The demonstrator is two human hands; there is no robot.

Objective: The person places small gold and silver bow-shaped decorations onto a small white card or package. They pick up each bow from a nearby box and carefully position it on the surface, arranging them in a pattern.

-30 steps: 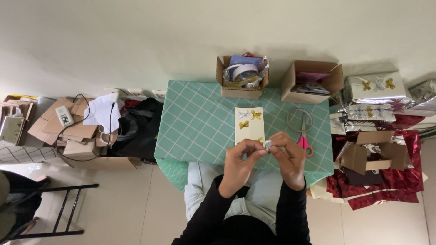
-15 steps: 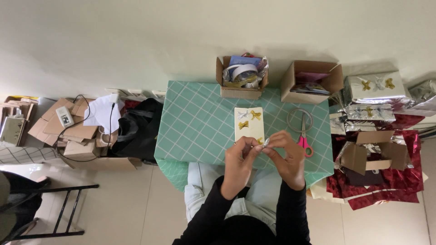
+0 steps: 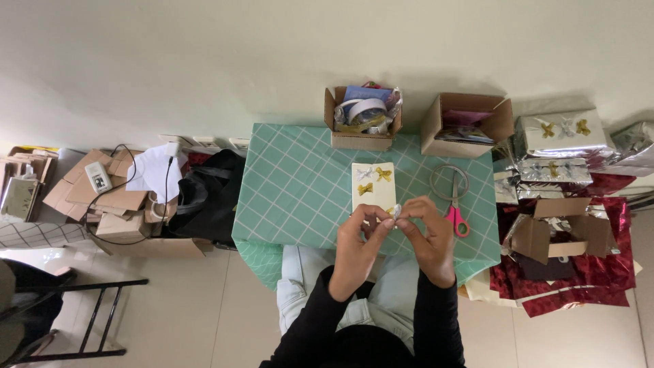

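Small bow: I hold a tiny shiny bow between my two hands, just over the near end of the cream card.
Where it lies from my grip: the small bow sits right at my fingertips, in the middle, with one hand on each side of it.
Long way of the card: the cream card runs away from me, towards the open box of ribbon rolls. Three more little bows sit on its far half.
Nearer hand: both hands touch the small bow. I cannot tell that one is nearer than the other.
My left hand: fingers pinched shut on the left side of the small bow, wrist low, fingers pointing up and to the right.
My right hand: fingers pinched shut on the right side of the small bow, fingers pointing up and to the left.
My arms: both come up from my lap in black sleeves and meet over the near edge of the green checked table.
Close by: the pink scissors lie just to the right of my right hand, and a ring of tape lies just past them.
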